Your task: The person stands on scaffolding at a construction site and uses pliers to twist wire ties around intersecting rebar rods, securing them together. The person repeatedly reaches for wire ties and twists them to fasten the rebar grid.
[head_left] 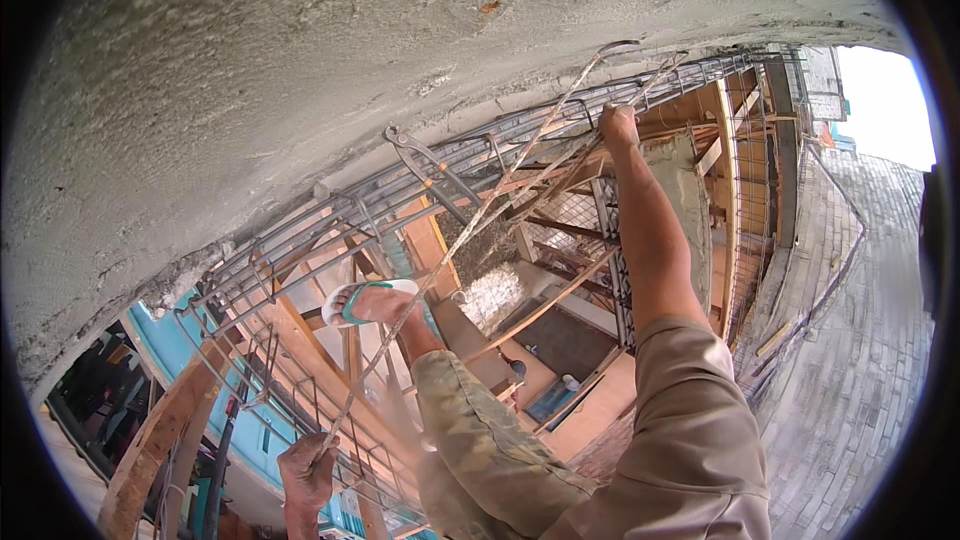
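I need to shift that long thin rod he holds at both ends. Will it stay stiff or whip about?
The long thin rod probably flexes: it bows visibly between the left hand and right hand. Being so slender, it likely weighs little for its length. Its hooked end may snag the rebar cage.

The right arm stretches straight up and away, bare from the short sleeve, its right hand (618,126) closed in a fist. The left hand (306,470) sits low near the lower edge, fingers (322,448) seemingly curled shut. One leg is raised, foot forward.
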A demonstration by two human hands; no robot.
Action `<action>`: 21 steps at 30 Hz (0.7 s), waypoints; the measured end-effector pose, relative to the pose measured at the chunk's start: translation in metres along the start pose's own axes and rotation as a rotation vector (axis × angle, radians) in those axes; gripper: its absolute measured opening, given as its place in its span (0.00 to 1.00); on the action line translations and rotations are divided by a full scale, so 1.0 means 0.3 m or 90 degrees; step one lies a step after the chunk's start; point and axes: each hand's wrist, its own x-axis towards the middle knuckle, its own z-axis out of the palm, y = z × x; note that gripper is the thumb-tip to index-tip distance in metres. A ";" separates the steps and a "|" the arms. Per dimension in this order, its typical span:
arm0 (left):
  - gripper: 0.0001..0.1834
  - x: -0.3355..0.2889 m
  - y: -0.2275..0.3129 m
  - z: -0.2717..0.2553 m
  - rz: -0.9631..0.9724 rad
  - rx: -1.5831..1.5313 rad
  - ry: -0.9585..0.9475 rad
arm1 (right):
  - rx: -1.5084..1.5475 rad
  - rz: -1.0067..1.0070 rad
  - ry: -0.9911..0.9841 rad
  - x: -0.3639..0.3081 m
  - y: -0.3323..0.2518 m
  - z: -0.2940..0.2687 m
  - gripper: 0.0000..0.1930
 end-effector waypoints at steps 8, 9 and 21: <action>0.08 -0.051 0.007 0.031 0.022 -0.002 0.004 | -0.092 -0.205 0.077 -0.001 0.018 0.055 0.24; 0.09 -0.049 0.004 0.038 0.020 -0.002 0.004 | -0.039 -0.164 0.051 0.009 0.032 0.042 0.23; 0.08 -0.105 0.019 0.101 0.018 0.028 0.034 | 0.428 0.124 -0.123 -0.114 0.018 -0.045 0.21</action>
